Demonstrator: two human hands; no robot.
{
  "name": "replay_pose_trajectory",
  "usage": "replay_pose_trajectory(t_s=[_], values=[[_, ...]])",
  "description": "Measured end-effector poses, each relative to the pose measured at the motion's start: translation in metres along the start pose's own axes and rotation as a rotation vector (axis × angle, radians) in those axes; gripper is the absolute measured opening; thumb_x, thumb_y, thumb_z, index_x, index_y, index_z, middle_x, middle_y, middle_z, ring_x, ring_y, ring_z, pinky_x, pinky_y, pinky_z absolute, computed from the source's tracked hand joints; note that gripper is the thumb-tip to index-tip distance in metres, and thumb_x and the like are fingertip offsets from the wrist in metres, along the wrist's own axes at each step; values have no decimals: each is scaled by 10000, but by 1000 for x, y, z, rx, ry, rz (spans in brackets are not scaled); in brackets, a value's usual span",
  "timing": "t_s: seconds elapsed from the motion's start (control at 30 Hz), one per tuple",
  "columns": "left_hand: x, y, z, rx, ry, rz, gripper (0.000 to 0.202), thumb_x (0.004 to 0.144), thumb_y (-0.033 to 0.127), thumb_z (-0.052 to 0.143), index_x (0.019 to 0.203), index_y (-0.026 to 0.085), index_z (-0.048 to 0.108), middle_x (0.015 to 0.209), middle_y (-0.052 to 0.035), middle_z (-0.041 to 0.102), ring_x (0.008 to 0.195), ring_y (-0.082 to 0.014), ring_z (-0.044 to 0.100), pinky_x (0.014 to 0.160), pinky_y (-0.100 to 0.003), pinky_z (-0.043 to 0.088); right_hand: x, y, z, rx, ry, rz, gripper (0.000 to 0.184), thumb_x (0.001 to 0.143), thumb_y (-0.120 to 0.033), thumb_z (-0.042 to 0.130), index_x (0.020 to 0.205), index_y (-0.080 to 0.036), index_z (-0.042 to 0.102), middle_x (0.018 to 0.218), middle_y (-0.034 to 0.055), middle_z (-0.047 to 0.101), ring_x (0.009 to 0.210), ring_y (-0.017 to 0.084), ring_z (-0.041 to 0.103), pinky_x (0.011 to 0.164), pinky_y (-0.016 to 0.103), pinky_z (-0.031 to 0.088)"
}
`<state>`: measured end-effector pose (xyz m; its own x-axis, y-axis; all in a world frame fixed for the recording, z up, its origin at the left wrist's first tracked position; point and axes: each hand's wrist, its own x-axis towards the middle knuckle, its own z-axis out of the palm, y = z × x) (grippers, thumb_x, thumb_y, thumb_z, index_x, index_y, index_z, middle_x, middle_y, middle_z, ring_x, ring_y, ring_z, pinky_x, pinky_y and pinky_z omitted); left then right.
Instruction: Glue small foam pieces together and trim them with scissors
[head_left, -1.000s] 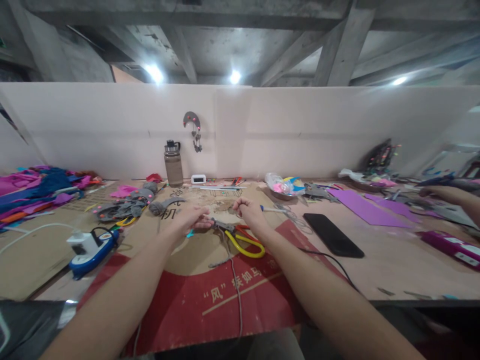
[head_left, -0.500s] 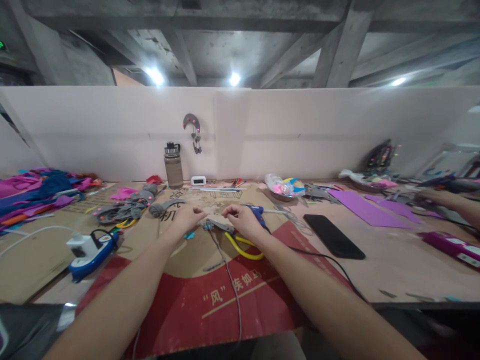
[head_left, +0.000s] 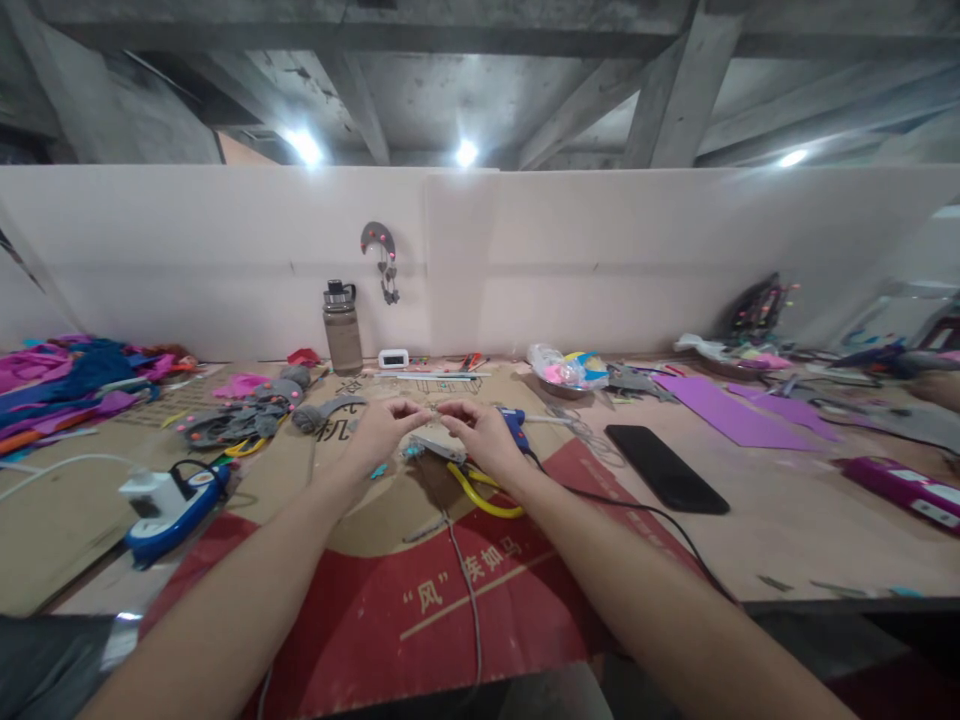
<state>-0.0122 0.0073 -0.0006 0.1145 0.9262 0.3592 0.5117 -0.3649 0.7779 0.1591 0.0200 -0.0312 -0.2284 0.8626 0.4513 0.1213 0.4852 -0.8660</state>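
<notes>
My left hand [head_left: 386, 432] and my right hand [head_left: 484, 437] meet almost fingertip to fingertip above the cardboard [head_left: 352, 590]. Both are closed in a pinch; whatever lies between the fingers is too small to make out. Just below them rest scissors with yellow handles [head_left: 487, 505], their blades pointing left near small teal scraps [head_left: 379, 471]. A thin grey cord [head_left: 471, 600] runs from beneath the hands toward the front edge, with a short grey piece [head_left: 424, 530] beside it. Partly behind my right hand sits a blue glue gun [head_left: 515, 424].
A black phone [head_left: 666, 468] lies to the right, near purple sheets [head_left: 731, 412]. On the left are a blue power strip [head_left: 176, 515], grey felt pieces [head_left: 240, 420] and a fabric pile [head_left: 82, 385]. A bottle [head_left: 343, 330] stands by the partition. Another person's arm [head_left: 941, 388] shows far right.
My hands have come closer together, their fingertips now nearly touching. The upper part of the grey cord has shifted near the scissors. The other person's arm has drawn back to the right.
</notes>
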Motion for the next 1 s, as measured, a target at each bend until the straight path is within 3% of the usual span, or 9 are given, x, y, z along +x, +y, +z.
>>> replay_pose_trajectory(t_s=[0.37, 0.57, 0.73, 0.83, 1.0], values=[[0, -2, 3, -46, -89, -45, 263, 665, 402, 649, 702, 143, 674, 617, 6, 597, 588, -113, 468, 586, -237, 345, -3, -1, -3, -206, -12, -183, 170, 807, -310, 529, 819, -184, 642, 798, 33, 659, 746, 146, 574, 700, 269, 427], [-2, 3, 3, -50, -109, -52, 237, 643, 385, 670, 664, 148, 674, 591, 21, 577, 568, -102, 448, 574, -233, 330, -4, -9, -4, -396, -17, -259, 74, 744, -167, 524, 745, -174, 598, 699, 8, 593, 654, 120, 503, 620, 239, 378], [-1, 2, 2, -35, -97, -93, 256, 671, 405, 638, 694, 152, 673, 538, 38, 517, 526, -94, 405, 545, -234, 303, -1, -9, -7, -274, 61, -172, 118, 797, -245, 498, 742, -168, 567, 663, -3, 562, 607, 114, 481, 590, 238, 379], [-1, 0, 1, -61, -117, -96, 282, 682, 429, 620, 645, 150, 647, 510, 40, 480, 512, -93, 384, 532, -236, 286, -1, -6, -7, -191, 22, -194, 153, 825, -290, 503, 789, -173, 596, 735, 16, 606, 683, 129, 529, 652, 252, 409], [-2, 0, 2, -162, -204, -112, 260, 667, 409, 632, 621, 153, 630, 516, 37, 477, 517, -90, 373, 521, -233, 272, -4, -6, -5, -237, -60, -270, 115, 819, -244, 534, 835, -192, 635, 813, 29, 647, 768, 140, 564, 719, 267, 417]])
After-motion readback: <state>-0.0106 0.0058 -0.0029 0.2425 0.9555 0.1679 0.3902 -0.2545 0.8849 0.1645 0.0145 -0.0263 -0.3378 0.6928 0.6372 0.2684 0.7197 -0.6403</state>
